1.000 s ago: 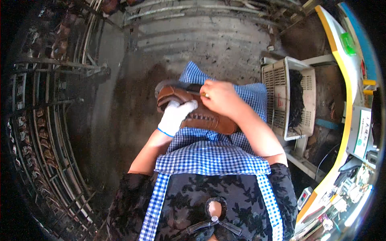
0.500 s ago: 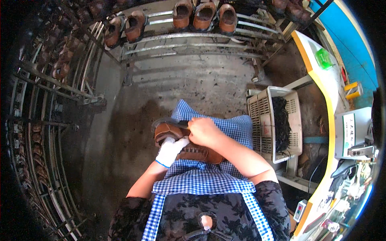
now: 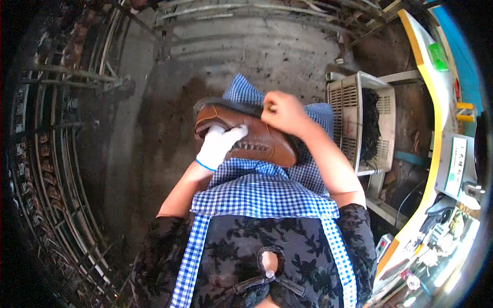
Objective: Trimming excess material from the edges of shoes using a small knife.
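Observation:
A brown leather shoe [image 3: 279, 142] lies on its side across my lap, its dark sole facing away from me and its toe to the right. My left hand [image 3: 220, 146], in a white glove with a blue cuff edge, grips the shoe at its opening, some fingers hidden inside. Bare and closed, my right hand [image 3: 285, 113] is at the sole edge on the far side of the shoe. Whatever its curled fingers hold, if anything, is hidden. A blue-and-white checked apron [image 3: 257, 192] spreads under the shoe.
At my right stands a pale plastic crate [image 3: 353, 120] of black scraps, beside a yellow-edged workbench [image 3: 434, 169] with a grey machine [image 3: 454, 164] and clutter. Metal racks [image 3: 67, 77] line the left side. Another rack [image 3: 215, 10] crosses the far side.
My view has tipped nearer my body, so the shoes on the far rack have left it. The shoe's side shows more fully, and my right hand has moved right along the sole edge.

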`<state>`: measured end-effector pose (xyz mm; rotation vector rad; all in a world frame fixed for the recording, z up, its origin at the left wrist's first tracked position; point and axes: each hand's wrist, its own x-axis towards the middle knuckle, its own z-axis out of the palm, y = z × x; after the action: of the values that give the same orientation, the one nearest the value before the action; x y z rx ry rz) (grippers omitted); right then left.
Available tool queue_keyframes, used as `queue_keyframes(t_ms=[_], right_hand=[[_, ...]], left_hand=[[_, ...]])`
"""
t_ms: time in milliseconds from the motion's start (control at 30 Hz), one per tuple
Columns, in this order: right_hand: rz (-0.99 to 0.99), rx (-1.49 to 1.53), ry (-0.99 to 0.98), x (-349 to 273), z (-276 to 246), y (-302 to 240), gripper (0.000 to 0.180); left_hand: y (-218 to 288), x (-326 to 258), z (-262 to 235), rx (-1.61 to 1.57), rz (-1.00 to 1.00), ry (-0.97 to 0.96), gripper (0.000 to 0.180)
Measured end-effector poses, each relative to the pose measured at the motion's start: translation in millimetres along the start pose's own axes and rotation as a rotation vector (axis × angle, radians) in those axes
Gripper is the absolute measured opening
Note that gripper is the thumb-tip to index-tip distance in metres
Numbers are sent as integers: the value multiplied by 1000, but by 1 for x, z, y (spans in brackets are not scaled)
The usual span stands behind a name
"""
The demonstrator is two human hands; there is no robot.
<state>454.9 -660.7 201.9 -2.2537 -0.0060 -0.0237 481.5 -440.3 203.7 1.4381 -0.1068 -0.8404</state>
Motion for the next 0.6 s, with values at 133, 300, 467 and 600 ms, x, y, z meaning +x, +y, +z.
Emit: queue_keyframes(t_ms=[133,300,467,600], right_hand=[[257,381,-40,-17,-19,19,19],[-43,123,203,-59,-14,-7,31],[65,-121,2,-91,-13,-30,29],[8,-233,8,-85,-10,-33,29]], left_hand=[[1,3,3,-56,-8,56,28],[7,-8,5,-88,-29,72,31],[2,-6,5,-109,-43,41,36],[1,-5,3,-7,36,25,40]])
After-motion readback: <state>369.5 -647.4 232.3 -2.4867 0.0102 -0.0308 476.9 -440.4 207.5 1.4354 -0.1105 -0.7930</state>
